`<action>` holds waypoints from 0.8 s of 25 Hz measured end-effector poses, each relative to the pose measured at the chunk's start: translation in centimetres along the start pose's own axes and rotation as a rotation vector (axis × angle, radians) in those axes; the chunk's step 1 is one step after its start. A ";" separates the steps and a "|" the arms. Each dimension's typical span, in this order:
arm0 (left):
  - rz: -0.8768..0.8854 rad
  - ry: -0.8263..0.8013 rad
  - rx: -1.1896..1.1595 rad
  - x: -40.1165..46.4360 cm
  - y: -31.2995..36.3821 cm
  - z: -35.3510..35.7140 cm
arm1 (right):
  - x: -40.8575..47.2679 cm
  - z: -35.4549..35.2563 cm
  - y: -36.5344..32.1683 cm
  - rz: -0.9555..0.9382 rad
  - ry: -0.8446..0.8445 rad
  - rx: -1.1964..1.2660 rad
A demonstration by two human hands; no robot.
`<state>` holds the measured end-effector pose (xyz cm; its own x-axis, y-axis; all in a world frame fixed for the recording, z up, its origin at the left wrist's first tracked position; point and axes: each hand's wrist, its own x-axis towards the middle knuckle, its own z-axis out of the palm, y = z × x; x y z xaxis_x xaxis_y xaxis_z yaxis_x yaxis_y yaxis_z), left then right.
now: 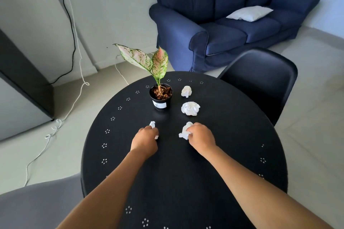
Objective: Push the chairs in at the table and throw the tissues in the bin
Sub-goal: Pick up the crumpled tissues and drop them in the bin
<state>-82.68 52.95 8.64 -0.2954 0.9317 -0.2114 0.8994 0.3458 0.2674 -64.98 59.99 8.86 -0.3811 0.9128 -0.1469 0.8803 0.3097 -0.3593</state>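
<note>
Gathering tissues: left hand [144,140] grips one tissue [152,124], right hand [200,137] grips another [185,132]. Two balls [190,108] lie on the surface [232,135]. Next: collect them, find the unseen bin.

Both bare arms reach out from 6 o'clock toward 12 o'clock. The left hand [144,140] is curled into a fist, knuckles up, closed on a small tissue [152,124]. The right hand [202,138], at its 3 o'clock, is curled too, gripping another tissue [185,132].
</note>
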 end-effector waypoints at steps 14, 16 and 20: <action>0.497 -0.026 -0.269 -19.0 27.4 11.1 | -28.3 -5.0 22.8 0.423 0.272 0.150; 0.560 -0.093 -0.233 -21.7 29.8 13.7 | -32.3 -3.5 25.8 0.516 0.236 0.153; 0.567 -0.226 -0.152 -24.6 30.3 17.8 | -36.8 1.5 29.0 0.610 0.093 0.162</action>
<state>-42.46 38.56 5.19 0.3048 0.9339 -0.1869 0.8353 -0.1679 0.5235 -25.88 35.02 2.41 0.2079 0.9337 -0.2915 0.8747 -0.3109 -0.3718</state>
